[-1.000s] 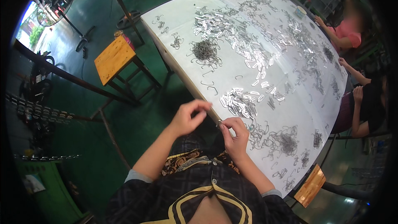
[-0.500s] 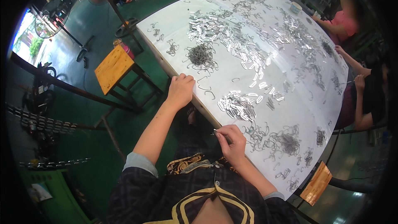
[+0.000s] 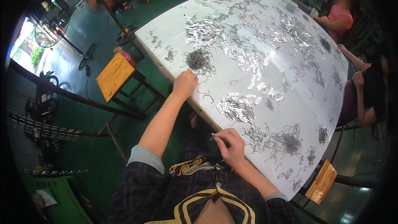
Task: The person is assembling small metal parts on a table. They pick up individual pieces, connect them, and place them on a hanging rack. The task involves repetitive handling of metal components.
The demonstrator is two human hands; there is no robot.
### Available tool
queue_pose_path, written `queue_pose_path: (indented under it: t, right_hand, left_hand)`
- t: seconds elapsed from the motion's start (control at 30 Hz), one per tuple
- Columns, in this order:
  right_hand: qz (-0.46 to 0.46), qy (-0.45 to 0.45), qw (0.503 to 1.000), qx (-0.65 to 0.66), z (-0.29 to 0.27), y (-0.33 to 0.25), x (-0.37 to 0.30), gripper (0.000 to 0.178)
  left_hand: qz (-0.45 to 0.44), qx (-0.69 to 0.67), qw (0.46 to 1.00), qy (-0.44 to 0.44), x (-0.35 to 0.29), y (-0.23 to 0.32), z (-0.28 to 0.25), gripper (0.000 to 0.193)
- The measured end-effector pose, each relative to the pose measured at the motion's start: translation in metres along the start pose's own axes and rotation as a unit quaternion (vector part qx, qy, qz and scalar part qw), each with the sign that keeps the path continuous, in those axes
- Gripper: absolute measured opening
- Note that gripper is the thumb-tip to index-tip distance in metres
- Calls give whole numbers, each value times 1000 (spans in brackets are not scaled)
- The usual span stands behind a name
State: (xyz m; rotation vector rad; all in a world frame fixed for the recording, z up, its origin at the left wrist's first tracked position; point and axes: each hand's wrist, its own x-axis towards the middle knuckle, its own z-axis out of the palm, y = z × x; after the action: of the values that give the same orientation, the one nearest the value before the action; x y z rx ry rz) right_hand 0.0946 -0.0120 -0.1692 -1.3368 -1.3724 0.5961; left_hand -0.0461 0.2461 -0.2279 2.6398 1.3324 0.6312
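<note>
My left hand (image 3: 185, 84) rests at the table's near edge, just below a dark heap of bent wire hooks (image 3: 198, 60). Its fingers are curled together, and whatever may be between them is hidden. A few loose hooks (image 3: 205, 94) lie to its right. My right hand (image 3: 232, 145) is closed in a pinch at the table edge, holding a small metal piece (image 3: 212, 137) that sticks out past the thumb and forefinger. Beyond it is a pile of shiny flat metal loops (image 3: 236, 108), with scattered wire hooks (image 3: 255, 137) to the right.
More shiny loops (image 3: 224, 39) and hooks cover the white tabletop (image 3: 166, 25). A small tub (image 3: 292, 5) stands at the far side. Two people work along the right side, one in a pink top (image 3: 340, 18). Wooden stools (image 3: 116, 74) stand left and right (image 3: 322, 181).
My left hand has moved slightly up and right, onto the table beside the dark hook heap. My right hand keeps its pinch on the small metal piece, nearly still.
</note>
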Motion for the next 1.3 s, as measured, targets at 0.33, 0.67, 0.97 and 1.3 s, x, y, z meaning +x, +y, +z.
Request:
queue_pose_path:
  t: [0.33,0.67,0.97,1.3]
  right_hand:
    - [-11,-6,1000,3,-1,1,-2,12]
    - [-10,-7,1000,15,3,-5,-2,13]
    - [1,3,1000,15,1,-6,-4,11]
    - [-11,-14,1000,23,5,-12,-3,10]
  left_hand:
    - [-32,140,988,-61,10,3,5,8]
    - [52,170,979,-95,17,3,0,8]
    - [-54,81,988,-123,18,6,-15,12]
    - [-13,116,991,-66,19,5,-2,5]
